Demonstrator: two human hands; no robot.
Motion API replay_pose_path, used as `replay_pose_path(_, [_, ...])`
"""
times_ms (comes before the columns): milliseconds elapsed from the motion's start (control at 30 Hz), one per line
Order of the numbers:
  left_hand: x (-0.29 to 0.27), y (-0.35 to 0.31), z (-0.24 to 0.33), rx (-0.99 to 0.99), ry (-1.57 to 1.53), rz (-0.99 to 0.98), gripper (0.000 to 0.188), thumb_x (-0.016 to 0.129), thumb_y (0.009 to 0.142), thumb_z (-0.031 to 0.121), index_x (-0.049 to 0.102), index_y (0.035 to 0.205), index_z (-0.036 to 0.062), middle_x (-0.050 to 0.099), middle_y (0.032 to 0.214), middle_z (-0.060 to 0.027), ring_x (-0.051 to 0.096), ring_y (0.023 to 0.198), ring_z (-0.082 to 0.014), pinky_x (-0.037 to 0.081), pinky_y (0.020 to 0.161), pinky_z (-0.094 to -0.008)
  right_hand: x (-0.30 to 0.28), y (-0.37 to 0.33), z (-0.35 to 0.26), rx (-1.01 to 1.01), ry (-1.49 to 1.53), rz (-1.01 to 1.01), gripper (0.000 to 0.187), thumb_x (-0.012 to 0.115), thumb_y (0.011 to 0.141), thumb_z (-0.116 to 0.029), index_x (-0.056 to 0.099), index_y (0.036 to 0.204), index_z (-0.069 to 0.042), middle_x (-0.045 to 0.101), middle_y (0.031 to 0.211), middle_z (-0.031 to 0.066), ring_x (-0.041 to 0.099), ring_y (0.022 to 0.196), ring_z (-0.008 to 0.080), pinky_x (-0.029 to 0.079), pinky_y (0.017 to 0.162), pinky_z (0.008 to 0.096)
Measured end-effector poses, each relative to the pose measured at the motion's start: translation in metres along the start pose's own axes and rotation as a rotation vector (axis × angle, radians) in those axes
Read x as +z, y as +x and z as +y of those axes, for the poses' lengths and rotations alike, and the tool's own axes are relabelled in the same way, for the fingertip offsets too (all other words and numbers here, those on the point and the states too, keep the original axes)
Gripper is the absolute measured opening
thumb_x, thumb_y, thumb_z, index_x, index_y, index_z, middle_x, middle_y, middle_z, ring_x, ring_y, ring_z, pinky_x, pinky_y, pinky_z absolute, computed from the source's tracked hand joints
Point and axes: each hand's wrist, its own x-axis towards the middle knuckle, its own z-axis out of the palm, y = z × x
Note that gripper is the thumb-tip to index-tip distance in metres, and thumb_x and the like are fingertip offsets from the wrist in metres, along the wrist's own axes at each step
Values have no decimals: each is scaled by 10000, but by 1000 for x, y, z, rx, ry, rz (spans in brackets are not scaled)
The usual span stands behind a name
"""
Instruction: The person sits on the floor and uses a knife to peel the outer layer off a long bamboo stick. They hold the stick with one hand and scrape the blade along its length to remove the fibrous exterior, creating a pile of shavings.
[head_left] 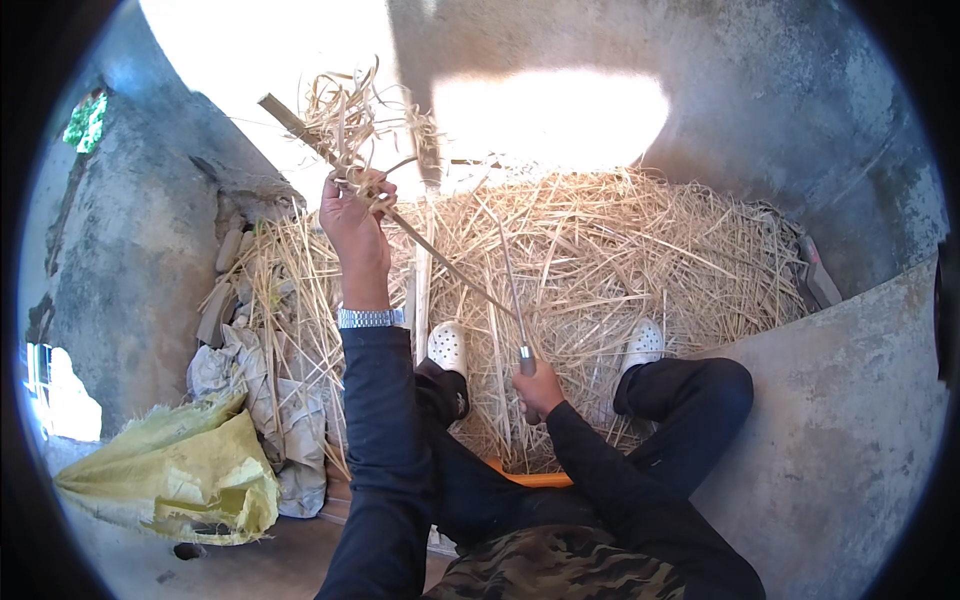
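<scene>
My left hand, raised at the upper left of centre, is closed around a long narrow bamboo strip. Thin curled shavings hang in a tangle about the strip's upper end, just beyond my fingers. From there the strip slants down to the right, towards my other hand. My right hand, low between my knees, grips the handle of a knife with a long slender blade pointing up and away. Near the handle the strip's lower end meets or crosses the blade; I cannot tell whether they touch.
Loose straw-like shavings cover the floor around my white clogs. A torn yellow sack lies at the lower left beside crumpled pale sacking. Concrete walls stand ahead and to both sides. Something orange shows beneath me.
</scene>
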Motion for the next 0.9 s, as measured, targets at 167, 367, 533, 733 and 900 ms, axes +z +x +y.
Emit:
replay_pose_path(167, [4, -4, -17, 184, -62, 37, 153, 588, 926, 201, 508, 935, 71, 514, 654, -14, 485, 563, -72, 428, 475, -206, 64, -33, -41, -302, -67, -105, 64, 559, 791, -82, 518, 778, -35, 488, 553, 36, 467, 371, 148, 379, 342, 295])
replay_pose_path(367, [15, -10, -25, 247, -34, 149, 118, 559, 941, 174, 508, 984, 77, 486, 659, 19, 405, 534, -30, 298, 441, -171, 11, 43, 70, -246, -299, 65, 118, 579, 756, -119, 542, 799, -15, 525, 574, 67, 541, 488, 195, 422, 473, 348])
replay_pose_path(533, [1, -4, -28, 272, -37, 206, 103, 556, 938, 184, 530, 986, 97, 520, 699, 24, 464, 572, -51, 355, 463, -199, 6, 21, 38, 196, -91, -25, 141, 603, 731, -132, 546, 746, -4, 521, 561, 71, 577, 542, 213, 442, 537, 373])
replay_pose_path(733, [-3, 2, -35, 406, -62, 248, 175, 608, 914, 221, 528, 912, 65, 560, 738, 6, 480, 560, -44, 389, 465, -181, 46, -5, 0, -561, -387, 16, 146, 600, 761, -125, 534, 731, 1, 509, 571, 72, 473, 495, 174, 405, 501, 337])
replay_pose_path(900, [-5, 2, -33, 300, -76, 286, 105, 605, 908, 141, 542, 956, 73, 566, 759, 8, 492, 578, -45, 394, 478, -175, -23, 53, 107, -151, -494, 115, 186, 625, 727, -155, 574, 775, 18, 575, 635, 144, 569, 582, 249, 454, 584, 368])
